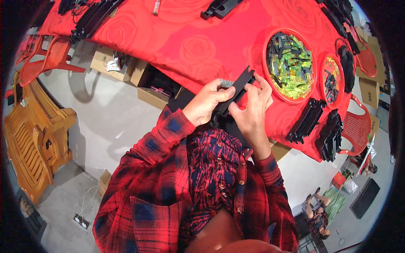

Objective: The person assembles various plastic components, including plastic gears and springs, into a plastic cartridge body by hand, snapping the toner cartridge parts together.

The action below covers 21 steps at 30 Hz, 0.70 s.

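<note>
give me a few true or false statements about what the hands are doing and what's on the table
1. Both hands hold one long black plastic part. True: the left hand and right hand grip it together.
2. The tablecloth is plain blue. False: it is red with a rose pattern.
3. The big round red tray holds yellow-green and black small pieces. True.
4. The right hand is reaching into that tray. False: it is on the black part, beside the tray.
5. Stacks of black parts lie near the table's edge. True.
</note>
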{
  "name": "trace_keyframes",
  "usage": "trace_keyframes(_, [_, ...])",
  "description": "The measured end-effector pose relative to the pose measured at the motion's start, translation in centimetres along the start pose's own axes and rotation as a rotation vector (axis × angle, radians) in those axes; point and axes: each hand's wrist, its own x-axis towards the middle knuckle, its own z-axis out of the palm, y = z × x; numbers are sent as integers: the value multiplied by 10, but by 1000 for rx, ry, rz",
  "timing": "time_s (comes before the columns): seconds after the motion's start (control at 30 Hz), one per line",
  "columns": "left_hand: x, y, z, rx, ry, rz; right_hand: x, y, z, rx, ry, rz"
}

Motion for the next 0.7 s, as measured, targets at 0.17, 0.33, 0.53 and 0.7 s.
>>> trace_keyframes(0.17, [1, -1, -3, -20, -28, -18, -2, 1, 0, -18, 39, -30])
trace_keyframes(0.33, [2, -3, -5, 10, -40, -9, -3, 4, 0, -6, 50, -46])
trace_keyframes(0.53, [-6, 11, -4, 254, -94, 136, 0, 21, -8, 153, 136, -27])
trace_keyframes(0.7, [-12, 25, 10, 1013, -125, 793, -3, 25, -7, 563, 45, 224])
